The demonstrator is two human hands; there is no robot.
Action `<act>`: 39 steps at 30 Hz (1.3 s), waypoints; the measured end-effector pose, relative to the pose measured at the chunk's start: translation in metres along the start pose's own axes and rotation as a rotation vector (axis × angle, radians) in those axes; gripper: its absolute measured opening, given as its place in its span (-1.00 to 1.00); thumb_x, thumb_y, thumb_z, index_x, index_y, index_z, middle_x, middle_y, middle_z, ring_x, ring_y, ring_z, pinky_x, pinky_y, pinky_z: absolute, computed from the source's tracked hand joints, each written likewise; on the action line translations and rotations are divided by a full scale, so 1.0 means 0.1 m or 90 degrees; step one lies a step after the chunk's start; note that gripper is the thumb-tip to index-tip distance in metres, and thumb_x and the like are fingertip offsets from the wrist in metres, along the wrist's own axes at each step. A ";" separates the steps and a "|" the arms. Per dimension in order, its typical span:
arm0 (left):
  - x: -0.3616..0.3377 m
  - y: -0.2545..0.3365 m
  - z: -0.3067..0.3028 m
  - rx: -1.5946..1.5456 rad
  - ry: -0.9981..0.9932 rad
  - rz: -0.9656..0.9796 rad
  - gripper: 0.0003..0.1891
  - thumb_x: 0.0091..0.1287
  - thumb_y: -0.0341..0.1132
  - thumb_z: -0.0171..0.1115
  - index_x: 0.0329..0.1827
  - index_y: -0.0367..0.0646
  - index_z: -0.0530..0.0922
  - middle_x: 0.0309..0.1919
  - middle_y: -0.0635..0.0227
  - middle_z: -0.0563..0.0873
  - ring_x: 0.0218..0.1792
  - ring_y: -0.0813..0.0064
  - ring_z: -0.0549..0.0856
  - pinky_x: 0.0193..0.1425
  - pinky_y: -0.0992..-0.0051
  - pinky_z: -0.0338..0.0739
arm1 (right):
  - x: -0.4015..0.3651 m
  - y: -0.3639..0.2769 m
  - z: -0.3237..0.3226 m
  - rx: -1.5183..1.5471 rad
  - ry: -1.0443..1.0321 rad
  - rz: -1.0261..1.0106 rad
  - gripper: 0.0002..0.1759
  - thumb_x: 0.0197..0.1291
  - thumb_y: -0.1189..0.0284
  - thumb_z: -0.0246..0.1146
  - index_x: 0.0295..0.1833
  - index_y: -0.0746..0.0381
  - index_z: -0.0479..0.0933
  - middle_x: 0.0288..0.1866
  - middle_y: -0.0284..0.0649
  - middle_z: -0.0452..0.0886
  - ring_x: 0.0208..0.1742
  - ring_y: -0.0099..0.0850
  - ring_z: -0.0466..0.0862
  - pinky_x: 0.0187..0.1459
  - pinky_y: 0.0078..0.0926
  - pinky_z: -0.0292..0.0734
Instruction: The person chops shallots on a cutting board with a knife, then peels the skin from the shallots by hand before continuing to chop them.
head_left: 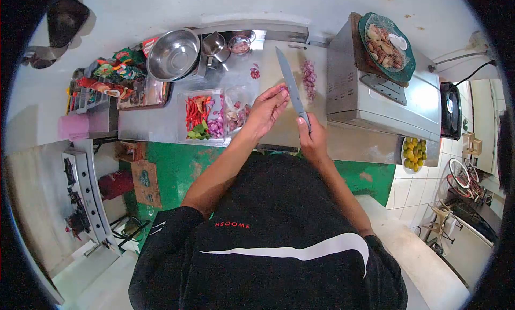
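My left hand [268, 108] pinches a small purple shallot [284, 89] in its fingertips, beside the knife blade. Wrapped round the dark handle is my right hand [313, 138], with the long kitchen knife [290, 79] pointing away from me. Both hands are above a pale cutting board [276, 128]. Sliced shallots [309, 80] lie in a long heap on the board, right of the blade. Left of my left hand, a clear tray [182, 134] holds red chilies [196, 111], peeled shallots [216, 125] and green leaves [198, 131]. A plastic bag [235, 112] lies beside the chilies and shallots.
A steel bowl [173, 55], a metal pot [214, 46] and a small bowl [239, 44] stand at the back. Reddish pieces [255, 71] lie nearby. Right of the board, a grey oven-like appliance [383, 103] carries a green plate [406, 76]. Citrus fruit [414, 153] fills a bowl at far right.
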State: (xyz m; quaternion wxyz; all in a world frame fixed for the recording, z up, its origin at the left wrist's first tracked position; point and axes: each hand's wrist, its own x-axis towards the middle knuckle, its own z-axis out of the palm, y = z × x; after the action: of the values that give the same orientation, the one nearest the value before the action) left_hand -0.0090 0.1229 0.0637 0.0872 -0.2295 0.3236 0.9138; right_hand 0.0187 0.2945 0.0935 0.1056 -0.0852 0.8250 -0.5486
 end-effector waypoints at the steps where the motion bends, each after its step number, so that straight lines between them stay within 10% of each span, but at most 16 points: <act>1: -0.01 0.00 0.01 -0.017 0.002 -0.001 -0.77 0.37 -0.42 0.27 0.05 -0.24 0.59 -0.12 0.38 0.73 -0.12 0.61 0.71 -0.11 0.72 0.62 | 0.00 -0.03 0.00 -0.008 0.006 0.009 -0.71 0.42 0.27 0.07 -0.09 0.31 0.47 -0.56 -0.17 0.42 -0.52 -0.40 0.44 -0.43 -0.35 0.36; 15: 0.71 -0.54 -0.83 0.168 0.125 0.025 -0.81 0.31 -0.44 0.31 -0.04 -0.25 0.62 -0.20 0.34 0.76 -0.24 0.61 0.71 -0.18 0.71 0.59 | -0.02 0.73 0.25 -0.159 0.020 0.109 -0.62 0.40 0.16 0.12 -0.16 0.32 0.49 -0.45 0.12 0.56 -0.37 0.11 0.61 -0.30 -0.05 0.45; 23: 0.86 -0.67 -1.11 0.750 0.141 0.301 -0.76 0.14 -0.21 0.46 -0.25 -0.18 0.75 -0.35 0.25 0.79 -0.38 0.43 0.74 -0.17 0.46 0.60 | -0.11 1.06 0.55 -0.240 0.034 0.059 -0.58 0.40 0.13 0.07 -0.16 0.34 0.47 -0.36 0.19 0.62 -0.28 0.23 0.61 -0.20 0.08 0.52; 39: 0.82 -0.39 -0.99 0.873 0.212 0.087 -0.70 0.10 -0.02 0.48 -0.28 -0.03 0.79 -0.41 0.27 0.79 -0.39 0.36 0.77 -0.20 0.41 0.62 | -0.07 1.16 0.65 -0.325 -0.021 0.068 -0.59 0.41 0.12 0.05 -0.07 0.31 0.40 -0.37 0.17 0.62 -0.30 0.16 0.64 -0.22 0.10 0.54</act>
State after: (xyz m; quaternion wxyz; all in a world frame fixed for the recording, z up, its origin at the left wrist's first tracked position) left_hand -0.0329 0.0917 -0.0650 0.1036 -0.2387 0.8487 0.4603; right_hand 0.0403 0.2835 -0.0370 0.1232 -0.0743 0.9382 -0.3147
